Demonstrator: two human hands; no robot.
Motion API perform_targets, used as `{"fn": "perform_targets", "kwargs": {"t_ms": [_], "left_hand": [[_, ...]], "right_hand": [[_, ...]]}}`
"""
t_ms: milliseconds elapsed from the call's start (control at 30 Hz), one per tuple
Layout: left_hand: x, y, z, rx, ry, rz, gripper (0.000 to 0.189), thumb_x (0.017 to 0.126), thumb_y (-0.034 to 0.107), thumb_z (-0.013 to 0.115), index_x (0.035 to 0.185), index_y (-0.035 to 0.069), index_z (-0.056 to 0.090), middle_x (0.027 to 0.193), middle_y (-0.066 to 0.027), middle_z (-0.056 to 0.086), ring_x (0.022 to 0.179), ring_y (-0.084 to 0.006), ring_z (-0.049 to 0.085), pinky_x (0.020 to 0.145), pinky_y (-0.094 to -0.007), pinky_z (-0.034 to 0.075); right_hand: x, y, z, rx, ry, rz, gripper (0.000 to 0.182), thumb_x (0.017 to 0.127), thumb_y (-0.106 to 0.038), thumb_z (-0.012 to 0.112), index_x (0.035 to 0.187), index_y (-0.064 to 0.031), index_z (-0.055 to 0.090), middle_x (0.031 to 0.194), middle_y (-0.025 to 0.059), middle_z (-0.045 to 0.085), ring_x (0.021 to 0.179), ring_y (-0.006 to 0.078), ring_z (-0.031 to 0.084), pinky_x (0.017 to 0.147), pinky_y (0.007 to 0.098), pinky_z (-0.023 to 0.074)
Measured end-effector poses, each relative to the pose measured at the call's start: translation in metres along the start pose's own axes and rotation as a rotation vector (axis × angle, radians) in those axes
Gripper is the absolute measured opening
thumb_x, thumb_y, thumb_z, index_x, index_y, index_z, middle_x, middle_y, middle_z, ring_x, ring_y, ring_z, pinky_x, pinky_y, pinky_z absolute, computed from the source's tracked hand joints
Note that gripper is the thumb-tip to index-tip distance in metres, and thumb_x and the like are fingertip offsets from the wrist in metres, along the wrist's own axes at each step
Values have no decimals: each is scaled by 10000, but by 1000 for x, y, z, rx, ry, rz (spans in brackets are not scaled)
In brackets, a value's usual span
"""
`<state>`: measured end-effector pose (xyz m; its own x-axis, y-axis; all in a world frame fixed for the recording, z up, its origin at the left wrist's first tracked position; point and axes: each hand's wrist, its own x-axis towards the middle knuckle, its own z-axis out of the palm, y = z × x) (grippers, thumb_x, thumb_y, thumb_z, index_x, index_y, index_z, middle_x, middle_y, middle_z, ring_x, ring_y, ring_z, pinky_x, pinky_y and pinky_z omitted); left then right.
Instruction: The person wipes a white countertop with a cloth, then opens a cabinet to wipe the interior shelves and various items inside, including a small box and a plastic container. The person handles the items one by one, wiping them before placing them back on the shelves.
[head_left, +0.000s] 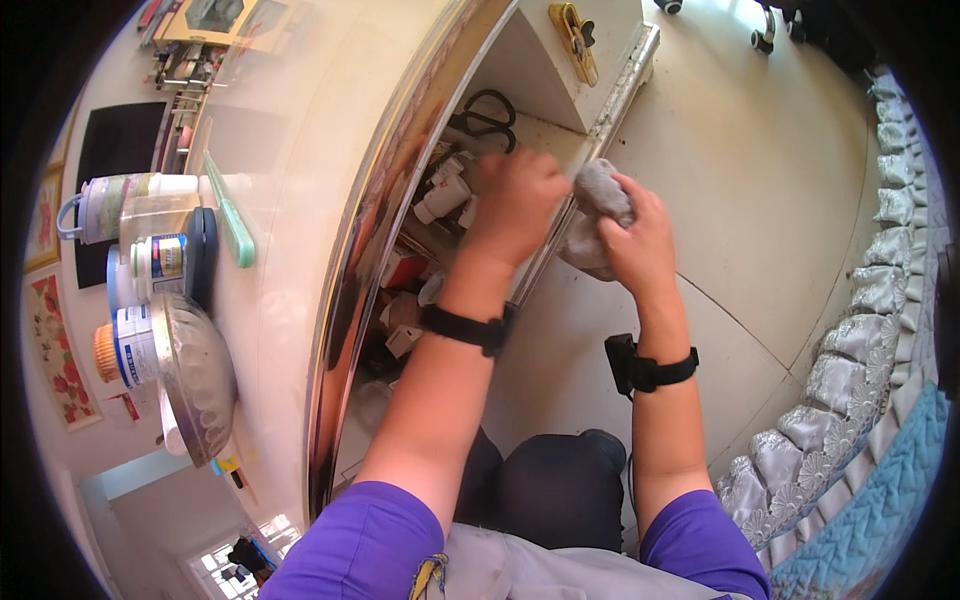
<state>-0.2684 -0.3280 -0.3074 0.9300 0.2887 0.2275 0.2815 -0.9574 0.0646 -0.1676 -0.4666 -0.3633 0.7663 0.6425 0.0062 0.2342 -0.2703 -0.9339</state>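
Observation:
My right hand (641, 240) is closed around a crumpled grey cloth (600, 187), part of which hangs below the fingers. It is just outside the bottom edge (555, 232) of an open cabinet compartment. My left hand (521, 199) is over that edge, fingers curled and blurred; whether it holds anything is hidden. Inside the compartment, beyond this hand, lie black-handled scissors (486, 120). Beside them are a white plastic bottle (444, 199) and several small boxes, among them a white box (403, 340). My left forearm covers part of the contents.
A glossy tabletop (300, 187) overhangs the compartment on the left. It carries a green-handled tool (229, 210), a supplement bottle (169, 259) and a glass bowl (199, 367). A gold handle (576, 45) is on the white cabinet panel. Right are floor tiles (735, 225) and a ruffled bedspread (836, 382).

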Motion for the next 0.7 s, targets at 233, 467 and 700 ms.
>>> {"fn": "perform_targets", "kwargs": {"t_ms": [233,467,700], "left_hand": [[-8,-81,0,139,22,-145,139,696,70,689,823,124,707,932,-4,612,985,-253,552,843,-437,380],[-14,-75,22,238,-46,-516,180,819,54,607,960,109,704,1122,-88,592,1139,-345,520,906,-495,411],[-25,-51,16,-36,-222,-672,188,836,156,632,982,47,675,1024,-219,634,983,-411,603,837,-487,485]], "right_hand": [[22,-23,34,-4,-87,-32,471,748,-148,637,1217,-129,601,1166,136,579,1070,336,590,901,403,501],[20,-7,61,-80,-134,12,473,763,-153,672,1226,-150,582,1192,127,550,1039,346,603,866,436,513],[46,-15,65,-78,85,-271,445,772,-171,689,1206,-142,592,1151,114,562,1048,337,591,850,444,511]]}}
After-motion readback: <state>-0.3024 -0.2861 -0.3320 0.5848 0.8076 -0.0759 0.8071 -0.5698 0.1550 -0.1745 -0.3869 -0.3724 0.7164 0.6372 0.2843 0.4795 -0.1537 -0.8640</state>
